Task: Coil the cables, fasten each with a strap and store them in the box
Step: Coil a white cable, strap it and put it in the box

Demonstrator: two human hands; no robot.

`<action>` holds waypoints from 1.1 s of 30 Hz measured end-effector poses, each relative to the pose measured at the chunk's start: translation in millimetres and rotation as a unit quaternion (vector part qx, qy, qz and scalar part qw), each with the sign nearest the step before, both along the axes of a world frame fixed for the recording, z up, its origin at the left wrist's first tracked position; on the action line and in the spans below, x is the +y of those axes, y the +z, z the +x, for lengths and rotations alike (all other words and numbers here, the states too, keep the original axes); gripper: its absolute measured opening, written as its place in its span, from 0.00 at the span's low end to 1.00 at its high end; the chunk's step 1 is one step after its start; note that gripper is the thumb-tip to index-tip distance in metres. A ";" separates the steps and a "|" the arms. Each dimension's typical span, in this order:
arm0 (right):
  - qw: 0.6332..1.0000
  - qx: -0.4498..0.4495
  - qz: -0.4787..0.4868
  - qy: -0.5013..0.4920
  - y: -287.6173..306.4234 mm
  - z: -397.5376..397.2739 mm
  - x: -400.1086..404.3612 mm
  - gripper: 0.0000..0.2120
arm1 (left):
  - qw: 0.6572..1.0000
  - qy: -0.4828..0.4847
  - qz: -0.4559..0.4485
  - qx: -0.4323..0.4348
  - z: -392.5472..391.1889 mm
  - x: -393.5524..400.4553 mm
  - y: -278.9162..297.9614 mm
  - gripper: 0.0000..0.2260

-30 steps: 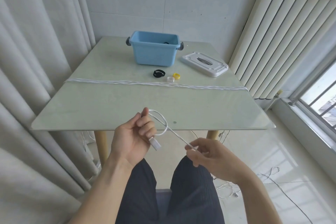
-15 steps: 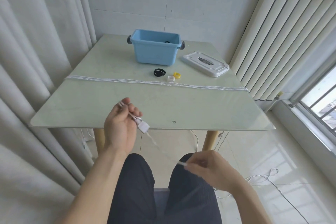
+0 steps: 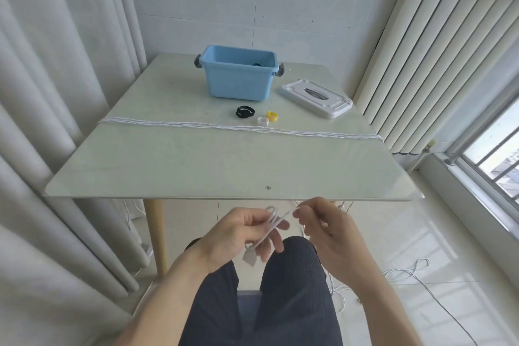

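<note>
From the head view, we hold the white cable (image 3: 273, 226) in front of our knees, just below the near edge of the table (image 3: 224, 166). Our left hand (image 3: 241, 233) has its fingers curled around the first small loops, and the plug (image 3: 249, 257) hangs just under this grip. Our right hand (image 3: 323, 222) pinches the same cable between thumb and fingertip, close beside the left grip, and from there the rest runs down to the floor behind our right wrist. We judge the cable to be very light, thin and soft, so it will bend easily but the loops may spring open or slip if the left fingers loosen. It is better to keep hold on the crossing of the loops, not on the plug, and to feed short lengths with the right pinch. Far ahead of our hands, across the table, lie a long bundle of cables (image 3: 238, 128), a black strap (image 3: 245, 112), a white strap (image 3: 263, 121), a yellow strap (image 3: 272, 116), the blue box (image 3: 238, 76) and its lid (image 3: 316, 98).
</note>
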State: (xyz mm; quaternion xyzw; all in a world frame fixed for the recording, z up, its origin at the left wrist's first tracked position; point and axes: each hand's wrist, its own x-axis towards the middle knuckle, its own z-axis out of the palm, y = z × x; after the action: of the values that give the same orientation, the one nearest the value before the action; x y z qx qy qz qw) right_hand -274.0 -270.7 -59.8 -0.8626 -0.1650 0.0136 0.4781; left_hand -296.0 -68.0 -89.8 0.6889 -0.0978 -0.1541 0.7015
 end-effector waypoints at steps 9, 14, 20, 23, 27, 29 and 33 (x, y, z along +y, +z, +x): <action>0.976 0.183 0.118 0.022 -21.9 3.7 7.0 0.13 | 0.973 0.069 -0.209 0.069 3.7 -16.0 -3.0 0.16; 0.979 0.151 0.103 0.093 -20.0 0.8 12.8 0.11 | 0.971 0.071 -0.212 0.087 2.8 -15.0 -0.6 0.15; 0.977 0.140 0.156 0.036 -30.9 6.8 21.4 0.22 | 0.955 0.160 -0.203 0.145 6.4 -16.7 -3.3 0.15; 0.955 0.183 0.233 -0.001 -33.6 8.1 25.2 0.26 | 0.956 0.147 -0.204 0.154 5.3 -20.0 -6.1 0.16; 0.925 0.202 0.320 -0.019 -31.2 5.5 27.1 0.25 | 0.954 0.118 -0.232 0.151 4.7 -20.6 -8.0 0.14; 0.918 0.191 0.343 -0.053 -29.9 4.9 28.8 0.25 | 0.961 0.099 -0.209 0.149 2.6 -21.5 -8.5 0.14; 0.911 0.158 0.369 -0.098 -29.2 5.8 28.0 0.24 | 0.973 0.060 -0.182 0.131 -2.9 -28.9 -10.4 0.11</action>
State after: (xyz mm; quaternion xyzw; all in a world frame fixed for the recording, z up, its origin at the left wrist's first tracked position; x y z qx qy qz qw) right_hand -268.2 -242.6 -89.0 -0.6235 0.0046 0.0411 0.7807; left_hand -298.9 -97.0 -100.3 0.5279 0.0101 -0.1807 0.8298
